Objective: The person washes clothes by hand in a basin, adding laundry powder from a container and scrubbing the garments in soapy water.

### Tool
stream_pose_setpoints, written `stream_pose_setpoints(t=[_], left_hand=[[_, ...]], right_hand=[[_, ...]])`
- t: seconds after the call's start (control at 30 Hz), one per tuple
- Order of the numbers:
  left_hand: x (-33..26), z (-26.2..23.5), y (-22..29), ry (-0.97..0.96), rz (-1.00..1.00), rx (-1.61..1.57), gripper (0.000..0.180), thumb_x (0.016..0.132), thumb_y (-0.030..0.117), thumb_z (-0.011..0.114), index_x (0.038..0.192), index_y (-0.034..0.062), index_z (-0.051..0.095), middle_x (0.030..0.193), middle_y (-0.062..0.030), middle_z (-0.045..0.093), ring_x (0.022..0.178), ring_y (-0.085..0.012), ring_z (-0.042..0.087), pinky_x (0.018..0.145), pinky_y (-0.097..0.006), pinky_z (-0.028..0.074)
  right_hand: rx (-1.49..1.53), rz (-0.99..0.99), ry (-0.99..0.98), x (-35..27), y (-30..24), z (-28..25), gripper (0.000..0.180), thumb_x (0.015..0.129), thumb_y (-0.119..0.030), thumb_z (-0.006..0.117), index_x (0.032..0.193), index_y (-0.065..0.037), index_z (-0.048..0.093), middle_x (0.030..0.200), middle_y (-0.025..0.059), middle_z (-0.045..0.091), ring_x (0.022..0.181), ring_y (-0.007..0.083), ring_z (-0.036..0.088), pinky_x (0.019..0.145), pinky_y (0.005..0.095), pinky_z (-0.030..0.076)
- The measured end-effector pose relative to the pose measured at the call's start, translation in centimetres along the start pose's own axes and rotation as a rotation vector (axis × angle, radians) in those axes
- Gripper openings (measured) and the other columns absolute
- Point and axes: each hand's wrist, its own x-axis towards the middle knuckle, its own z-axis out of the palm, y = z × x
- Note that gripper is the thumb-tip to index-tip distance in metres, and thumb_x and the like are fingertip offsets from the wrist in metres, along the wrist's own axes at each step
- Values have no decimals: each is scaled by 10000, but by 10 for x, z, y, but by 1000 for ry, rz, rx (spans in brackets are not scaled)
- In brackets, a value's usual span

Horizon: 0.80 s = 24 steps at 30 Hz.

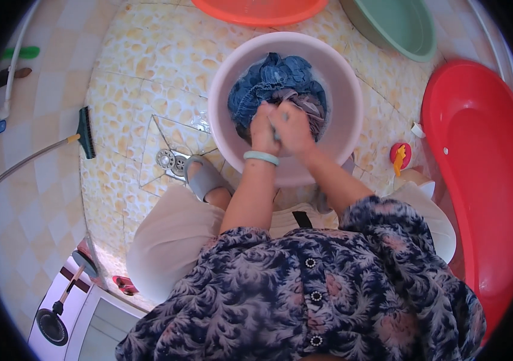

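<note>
A pale pink basin (347, 108) on the floor in front of me holds wet laundry. In it lies a bunched blue denim garment (280, 75), with a greyish-mauve striped garment (310, 108) against its near right side. My left hand (264, 129), with a pale green bangle (261, 157) on its wrist, is closed above the near part of the laundry. Pressed up beside it, my right hand (292, 127) is closed too. The mauve garment runs up to both fists, and a bit of greyish cloth shows between them. My fingers hide most of what they grip.
An orange basin (262, 18) and a green basin (398, 30) stand beyond. At right lies a long red tub (479, 150), near a small red-and-yellow item (399, 157). A floor drain (171, 161) is beside my left slipper (208, 179). A long-handled brush (86, 132) leans at left.
</note>
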Motion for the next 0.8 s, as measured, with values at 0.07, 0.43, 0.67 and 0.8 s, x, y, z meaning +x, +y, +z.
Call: stream_pose_setpoints(t=[0.07,0.43,0.67,0.8], left_hand=[[27,-54,12,-195,26,180,241,873,330,489,786,113,546,757,-4,551,687,-141,534,631,-284,454],[4,-14,-3,-87,17,-83,226,879,307,494,929,93,543,842,-21,580,762,-152,579,686,-293,477],[8,-11,-20,-76,-30,-11,177,881,263,478,897,105,555,823,-35,598,732,-167,595,664,-307,487],[-6,13,-14,-130,-10,-36,184,877,274,484,890,105,556,864,-33,607,781,-174,597,707,-325,488]], right_hand=[[-10,-87,-36,-18,-6,20,344,807,-298,591,665,5,512,593,152,513,568,180,478,574,341,419],[-130,188,-81,-2,-10,1,318,774,-344,581,770,-31,523,718,195,572,718,362,576,636,396,441],[-202,126,103,21,26,8,310,791,-355,575,791,-46,545,734,199,599,713,376,577,657,426,450],[-69,195,131,40,9,-17,327,802,-335,571,723,-18,580,701,208,595,679,367,583,627,410,451]])
